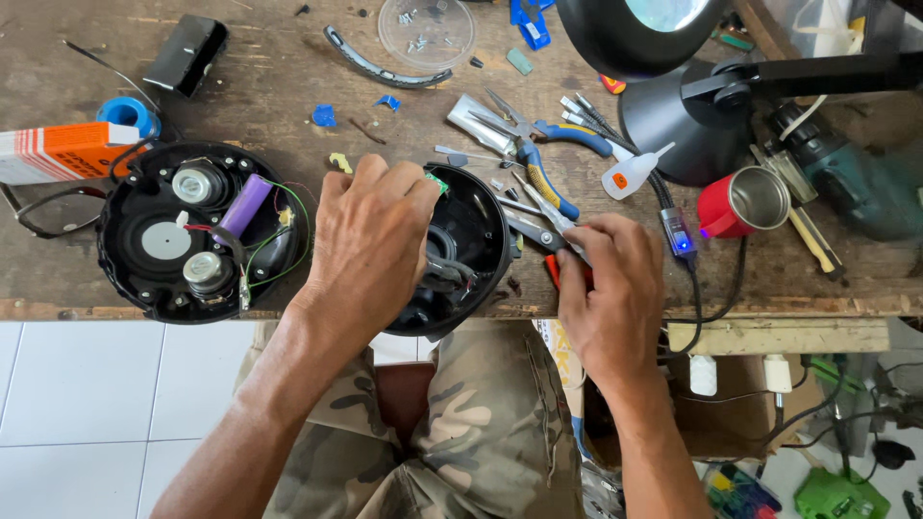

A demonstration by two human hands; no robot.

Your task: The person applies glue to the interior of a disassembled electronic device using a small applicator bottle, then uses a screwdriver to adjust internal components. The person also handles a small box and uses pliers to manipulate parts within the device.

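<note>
An orange-and-white rectangular carton [60,152] is lying at the left edge of the wooden tabletop [269,77], with a blue roll of tape [127,111] just behind it. A small white squeeze bottle with an orange label [630,174] is lying towards the right, near a red metal mug [740,203] that is tipped on its side. A clear round lid holding small screws [426,29] is sitting at the far edge.

A black round housing half [468,245] is being held at the near edge of the tabletop, partly overhanging it. It is being gripped by the left hand [370,235], whose fingers are curled over its far rim, so that much of the shell is covered. The right hand [611,288] is resting just to the right of the housing, its fingers closed narrowly on a red-handled tool [556,271]; how much of the tool is enclosed cannot be told. Blue-and-yellow-handled pliers [543,163] are lying just behind that hand.

The other half of the housing [197,231], open and showing speaker drivers, coloured wires and a purple cylindrical battery cell [246,204], is lying to the left of the left hand, near the front edge.
</note>
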